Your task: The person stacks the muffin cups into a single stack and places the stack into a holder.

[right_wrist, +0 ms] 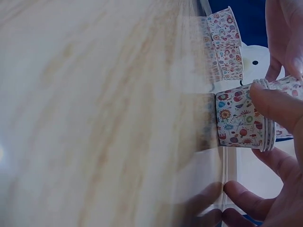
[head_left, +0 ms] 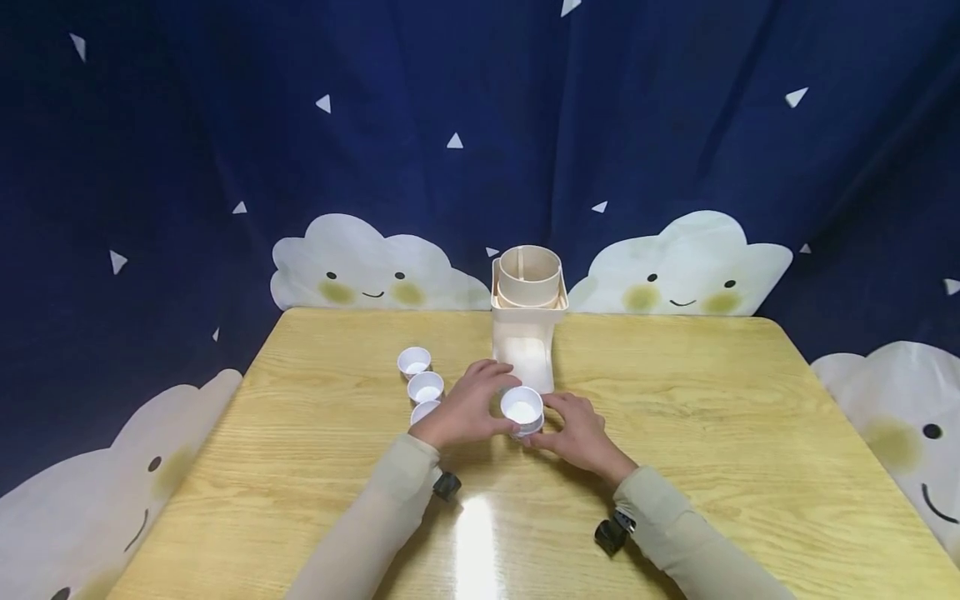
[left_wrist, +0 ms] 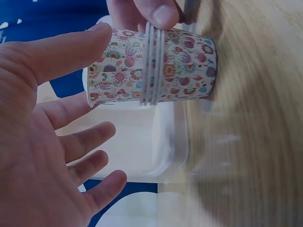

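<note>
My left hand (head_left: pixel 474 406) pinches a floral paper cup (left_wrist: pixel 116 78) between thumb and index finger, its other fingers spread apart. That cup stands upright, with its lower part inside a short stack of matching paper cups (left_wrist: pixel 187 68), whose several rims lie close together. With thumb and fingers my right hand (head_left: pixel 581 435) grips this stack around its rims. In the right wrist view the base of the stack (right_wrist: pixel 239 118) is right at the tabletop. From above, the white inside of the upper cup (head_left: pixel 522 405) shows between both hands.
Just beyond the hands stands a beige plastic holder (head_left: pixel 525 321) with a round tube (head_left: pixel 530 292) on top and a sloping front. Three more paper cups (head_left: pixel 425 387) stand in a row left of the left hand. A dark blue curtain (head_left: pixel 480 100) hangs behind the wooden table (head_left: pixel 712 417).
</note>
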The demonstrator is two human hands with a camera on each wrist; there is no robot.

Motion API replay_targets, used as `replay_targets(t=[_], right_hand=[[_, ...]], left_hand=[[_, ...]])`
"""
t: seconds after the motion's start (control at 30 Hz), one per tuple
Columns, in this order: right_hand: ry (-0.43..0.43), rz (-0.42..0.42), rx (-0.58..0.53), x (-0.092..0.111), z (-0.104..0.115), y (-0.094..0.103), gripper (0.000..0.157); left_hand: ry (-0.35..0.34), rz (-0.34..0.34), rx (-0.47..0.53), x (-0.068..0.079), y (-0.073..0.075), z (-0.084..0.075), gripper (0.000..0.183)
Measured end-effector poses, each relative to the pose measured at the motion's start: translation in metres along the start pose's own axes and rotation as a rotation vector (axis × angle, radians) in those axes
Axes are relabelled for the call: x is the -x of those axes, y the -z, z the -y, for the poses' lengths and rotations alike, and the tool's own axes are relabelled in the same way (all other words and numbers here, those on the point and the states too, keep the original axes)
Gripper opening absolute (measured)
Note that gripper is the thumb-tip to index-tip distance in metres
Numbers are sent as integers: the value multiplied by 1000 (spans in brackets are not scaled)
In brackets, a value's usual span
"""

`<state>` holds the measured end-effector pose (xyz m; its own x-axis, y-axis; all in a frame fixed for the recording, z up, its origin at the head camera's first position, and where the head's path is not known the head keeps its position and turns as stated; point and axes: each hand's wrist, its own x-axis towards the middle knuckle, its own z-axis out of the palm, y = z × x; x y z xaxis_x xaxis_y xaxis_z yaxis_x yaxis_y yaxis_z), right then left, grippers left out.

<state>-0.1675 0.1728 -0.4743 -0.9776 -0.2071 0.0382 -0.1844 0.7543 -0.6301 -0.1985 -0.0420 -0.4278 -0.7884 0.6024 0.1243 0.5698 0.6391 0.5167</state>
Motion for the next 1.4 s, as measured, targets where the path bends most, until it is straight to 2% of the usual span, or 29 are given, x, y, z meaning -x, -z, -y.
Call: replay_targets(t=[1.03,1.3,1.4], right_hand=[[-5,9,-11,0,0,-1,65],[2,18,-2,-1,-1,-1,65],[-1,16,-2,-1,-2,0,65]], left_hand=[[4,-1,26,3,-5,3,60],[5,22,17,6,-2,-1,74],[6,20,33,7,0,-1,74]])
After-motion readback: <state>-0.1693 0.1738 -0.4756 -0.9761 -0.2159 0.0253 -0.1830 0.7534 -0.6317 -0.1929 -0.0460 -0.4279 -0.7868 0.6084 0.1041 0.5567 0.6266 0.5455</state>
